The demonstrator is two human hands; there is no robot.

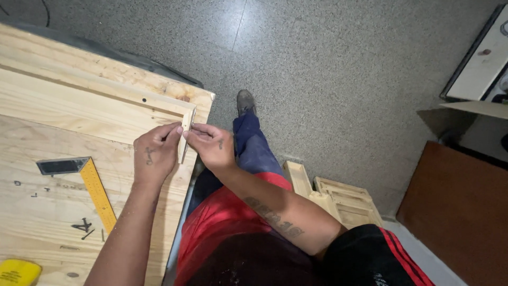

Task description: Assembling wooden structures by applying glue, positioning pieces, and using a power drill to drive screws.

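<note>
Right down at the near edge: red and black clothing, a tattooed forearm, and a yellow object (18, 272) poking in at the bottom-left corner of the plywood sheet (47, 212). Further up on that sheet, a try square with a yellow blade (98, 195) lying flat, dark stock pointing left, well apart from the hands.

Then both hands meeting at the sheet's right edge. Left hand (156, 153) curled, fingertips pinched against the inner face of a thin wooden strip (186, 135). Right hand (211, 145) closed the same way from the outer side, thumb and forefinger tight near the strip's top end. Possibly something small and metallic between those fingertips, too tiny to tell for sure. Strip's long axis running along the board's edge, away from the body, up to the corner of a pale wooden frame (95, 103) lying on the sheet. Both hands about equally close, one per side, strip sandwiched between.

Beyond that, a blue trouser leg and worn shoe (245, 101) on speckled grey floor (338, 79), small wooden frames (338, 198) stacked to the right, brown panel (460, 212) further over.
</note>
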